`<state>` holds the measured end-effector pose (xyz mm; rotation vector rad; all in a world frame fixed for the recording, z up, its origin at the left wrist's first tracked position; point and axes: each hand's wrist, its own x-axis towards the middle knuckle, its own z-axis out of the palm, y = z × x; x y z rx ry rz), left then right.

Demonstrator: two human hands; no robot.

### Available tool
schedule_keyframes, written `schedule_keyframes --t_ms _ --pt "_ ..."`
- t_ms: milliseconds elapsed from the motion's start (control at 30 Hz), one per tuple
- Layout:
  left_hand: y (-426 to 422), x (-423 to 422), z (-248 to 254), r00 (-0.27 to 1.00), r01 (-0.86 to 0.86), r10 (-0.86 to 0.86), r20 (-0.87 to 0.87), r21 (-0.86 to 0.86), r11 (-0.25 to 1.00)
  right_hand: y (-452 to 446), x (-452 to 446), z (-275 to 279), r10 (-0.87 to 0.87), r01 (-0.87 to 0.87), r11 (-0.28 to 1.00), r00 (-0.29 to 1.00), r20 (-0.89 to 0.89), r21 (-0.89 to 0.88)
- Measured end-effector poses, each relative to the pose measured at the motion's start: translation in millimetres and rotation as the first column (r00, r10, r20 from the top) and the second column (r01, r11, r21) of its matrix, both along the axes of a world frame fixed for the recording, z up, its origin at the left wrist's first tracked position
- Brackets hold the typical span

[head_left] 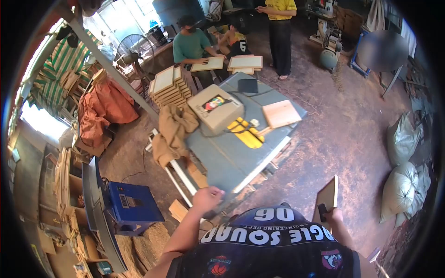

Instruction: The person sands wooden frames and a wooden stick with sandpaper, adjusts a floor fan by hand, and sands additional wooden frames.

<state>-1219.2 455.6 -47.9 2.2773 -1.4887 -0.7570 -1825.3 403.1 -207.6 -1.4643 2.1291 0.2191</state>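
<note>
My left hand is loosely closed, its fingers curled, at the near corner of the grey table saw. Nothing shows in it. Low on the right, my right hand grips a thin wood-framed panel by its lower part, the panel tilted on edge. A dark patch lies on the panel beside the fingers; what it is I cannot make out. On the saw top are a cardboard box, a yellow insert plate and a pale wooden board.
Brown cloth hangs over the saw's left side. Behind it stand stacked framed panels. A seated person handles a panel; another person stands. A blue machine is at left, white sacks at right.
</note>
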Motion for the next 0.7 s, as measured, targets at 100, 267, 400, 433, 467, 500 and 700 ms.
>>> schedule_keyframes --t_ms 100,267,400,433,467,500,700 --pt "-6.0 -65.0 -19.5 0.943 -0.231 0.217 -0.253 -0.027 0.972 -21.2 -47.4 6.9 0.011 -0.01 1.0 0.999 0.05 -0.021" --pt "-42.3 -173.0 -83.1 0.778 0.469 -0.352 -0.52 0.107 0.877 -77.7 -84.2 38.7 0.104 -0.1 0.989 0.994 0.026 -0.105" --pt "-108.9 -223.0 -93.2 0.793 0.559 -0.35 -0.498 0.37 0.742 -130.3 -100.7 49.7 0.078 -0.075 0.996 0.994 0.08 -0.044" --pt "-130.2 -235.0 -85.8 0.796 0.557 -0.359 -0.488 0.358 0.749 -143.4 -105.8 54.6 0.083 -0.08 0.996 0.993 0.089 -0.035" --pt "-154.6 -249.6 -58.9 0.705 0.695 -0.589 -0.395 0.219 0.685 -154.9 -112.1 56.1 0.082 -0.079 0.996 0.992 0.093 -0.042" --pt "-174.4 -262.8 -43.5 0.718 0.658 -0.532 -0.449 0.191 0.728 -168.3 -118.8 55.6 0.084 -0.08 0.996 0.992 0.096 -0.048" --pt "-345.6 -332.4 -29.3 0.64 0.648 -0.569 -0.516 -0.035 0.761 -239.2 -206.3 25.0 0.036 -0.037 0.999 0.995 -0.094 -0.007"
